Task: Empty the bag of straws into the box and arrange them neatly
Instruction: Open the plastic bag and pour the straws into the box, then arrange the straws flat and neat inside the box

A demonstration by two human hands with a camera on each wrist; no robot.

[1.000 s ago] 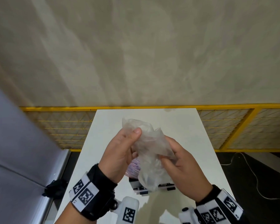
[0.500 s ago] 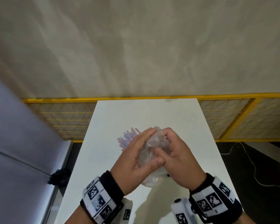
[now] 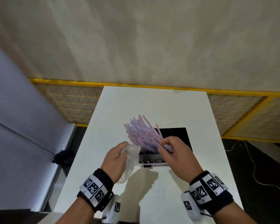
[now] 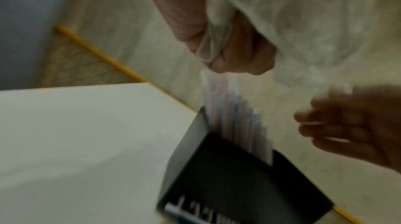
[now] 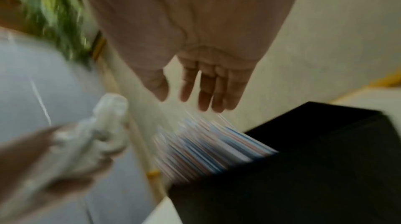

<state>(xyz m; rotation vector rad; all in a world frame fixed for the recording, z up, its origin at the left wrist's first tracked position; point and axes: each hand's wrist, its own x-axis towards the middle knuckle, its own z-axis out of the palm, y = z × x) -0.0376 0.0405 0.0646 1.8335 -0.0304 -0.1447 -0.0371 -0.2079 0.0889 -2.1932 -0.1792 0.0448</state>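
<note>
A bundle of thin pink, blue and white straws stands in the black box on the white table, fanning out over the box's far-left corner. My left hand grips the crumpled clear bag just left of the box. The left wrist view shows the bag bunched in my left hand above the straws. My right hand hovers at the near side of the straws; in the right wrist view its fingers hang relaxed just above the straws, holding nothing.
The box's near wall is grey with print. Behind the table runs a yellow-framed mesh fence. A grey panel stands at the left with a dark object at its foot. A cable lies on the floor at the right.
Both hands were holding the bag over the box. Now my left hand has pulled the bag off to the left, the straws stand bare in the box, and my right hand has let go.
</note>
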